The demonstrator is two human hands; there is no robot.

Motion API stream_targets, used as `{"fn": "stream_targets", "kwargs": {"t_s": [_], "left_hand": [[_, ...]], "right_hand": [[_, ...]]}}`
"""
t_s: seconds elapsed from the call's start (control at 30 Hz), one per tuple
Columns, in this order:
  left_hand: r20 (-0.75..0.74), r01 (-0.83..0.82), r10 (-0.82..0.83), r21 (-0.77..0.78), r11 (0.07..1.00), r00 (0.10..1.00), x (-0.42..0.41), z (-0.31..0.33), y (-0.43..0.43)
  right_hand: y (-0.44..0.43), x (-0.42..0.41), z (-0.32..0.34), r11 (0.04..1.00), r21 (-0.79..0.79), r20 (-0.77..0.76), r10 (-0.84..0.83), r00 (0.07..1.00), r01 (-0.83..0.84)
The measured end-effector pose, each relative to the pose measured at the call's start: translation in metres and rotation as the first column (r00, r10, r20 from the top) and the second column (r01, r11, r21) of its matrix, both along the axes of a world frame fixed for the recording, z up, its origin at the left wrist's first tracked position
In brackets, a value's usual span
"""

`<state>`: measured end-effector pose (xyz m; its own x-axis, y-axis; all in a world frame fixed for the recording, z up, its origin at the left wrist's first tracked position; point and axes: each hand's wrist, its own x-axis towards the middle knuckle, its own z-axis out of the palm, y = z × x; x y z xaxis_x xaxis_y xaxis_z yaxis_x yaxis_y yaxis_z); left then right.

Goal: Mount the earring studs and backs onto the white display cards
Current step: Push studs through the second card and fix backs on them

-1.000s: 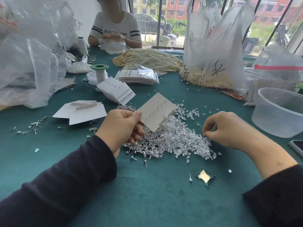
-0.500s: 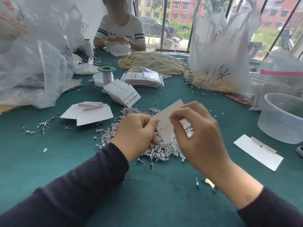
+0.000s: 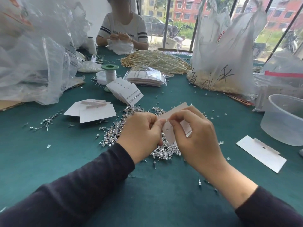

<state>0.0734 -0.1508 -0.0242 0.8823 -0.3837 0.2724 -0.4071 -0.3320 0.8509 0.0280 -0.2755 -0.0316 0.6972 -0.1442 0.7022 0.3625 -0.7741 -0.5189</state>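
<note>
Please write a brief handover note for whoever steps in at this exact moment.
Left hand: pinching the white card in the air over the pile of studs.
Right hand: fingertips pinched at the card; what they hold is too small to see.
Supplies: blank cards to the left, one spare card to the right, clear backs scattered beyond the hands.
Done: a fanned stack of filled cards behind the pile.
Left: finish this card, then the blanks.

Hands hide card [image 3: 168, 128] middle; tub [image 3: 285, 122] cut off.
</note>
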Motion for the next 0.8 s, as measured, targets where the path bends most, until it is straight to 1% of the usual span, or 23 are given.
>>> {"fn": "stream_targets", "kwargs": {"t_s": [0.13,0.3,0.37,0.5,0.8], "left_hand": [[0.039,-0.020,0.018,0.037,0.999,0.999,0.000,-0.001,0.000],[0.171,-0.075,0.058,0.095,0.993,0.984,-0.003,-0.002,-0.002],[0.196,-0.088,0.068,0.097,0.991,0.978,-0.004,-0.002,-0.003],[0.206,-0.105,0.083,0.099,0.990,0.975,-0.007,-0.003,-0.004],[0.212,-0.150,0.126,0.097,0.984,0.969,-0.010,-0.001,-0.005]], "right_hand": [[-0.001,0.000,-0.001,1.000,-0.002,-0.031,0.020,0.999,-0.020],[0.001,-0.001,-0.003,0.999,0.029,-0.052,0.024,0.998,-0.023],[0.002,-0.001,-0.003,0.999,0.041,-0.049,0.018,0.999,-0.016],[0.004,-0.002,-0.004,0.999,0.050,-0.046,-0.008,0.999,0.010],[0.004,-0.004,-0.006,1.000,-0.006,-0.039,-0.005,0.999,0.005]]}}
